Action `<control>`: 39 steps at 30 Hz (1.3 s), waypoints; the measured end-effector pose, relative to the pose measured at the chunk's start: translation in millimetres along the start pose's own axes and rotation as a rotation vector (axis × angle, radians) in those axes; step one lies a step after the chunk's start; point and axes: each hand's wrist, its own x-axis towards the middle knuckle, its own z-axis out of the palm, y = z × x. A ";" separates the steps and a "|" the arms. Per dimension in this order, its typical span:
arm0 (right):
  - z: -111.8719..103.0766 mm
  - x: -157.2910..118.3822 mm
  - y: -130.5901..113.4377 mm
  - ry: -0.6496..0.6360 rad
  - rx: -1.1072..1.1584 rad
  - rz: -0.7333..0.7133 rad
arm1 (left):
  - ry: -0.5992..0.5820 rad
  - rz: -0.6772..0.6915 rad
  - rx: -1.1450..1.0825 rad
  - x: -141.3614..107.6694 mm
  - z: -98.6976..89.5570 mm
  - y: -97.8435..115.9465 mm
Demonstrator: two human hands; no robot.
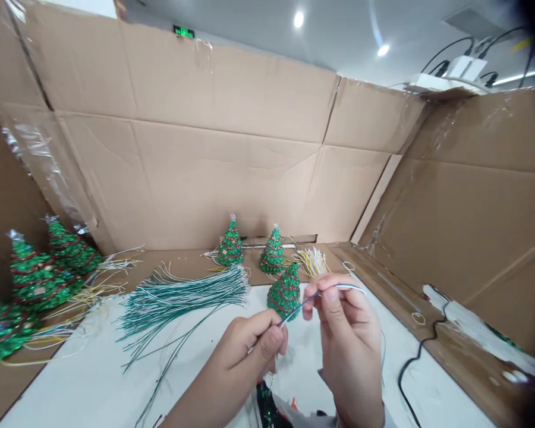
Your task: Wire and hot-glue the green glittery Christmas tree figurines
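My left hand pinches one end of a thin blue-and-white wire between thumb and fingers. To its right, my right hand grips the same wire between thumb and forefinger, and a pale length runs over its fingers. The wire stretches short and slanted between the two hands. Just behind it, a small green tinsel Christmas tree with red garland and a bare top stands on the white table. A dark, partly green item sits below my hands, mostly hidden.
A bundle of green and white wires lies left of my hands. Two star-topped trees stand by the cardboard wall, near yellow-white wires. Several trees crowd the left side. A black cable runs along the right.
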 end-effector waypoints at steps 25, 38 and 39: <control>-39.0 35.7 13.3 -0.269 -0.373 0.130 | 0.443 0.009 -0.087 59.8 18.7 -23.0; -67.2 67.6 56.5 0.002 -0.183 0.256 | 0.365 0.002 0.385 156.8 9.1 -132.6; -66.6 67.8 57.1 0.005 -0.172 0.256 | 0.340 0.014 0.404 154.8 10.6 -136.2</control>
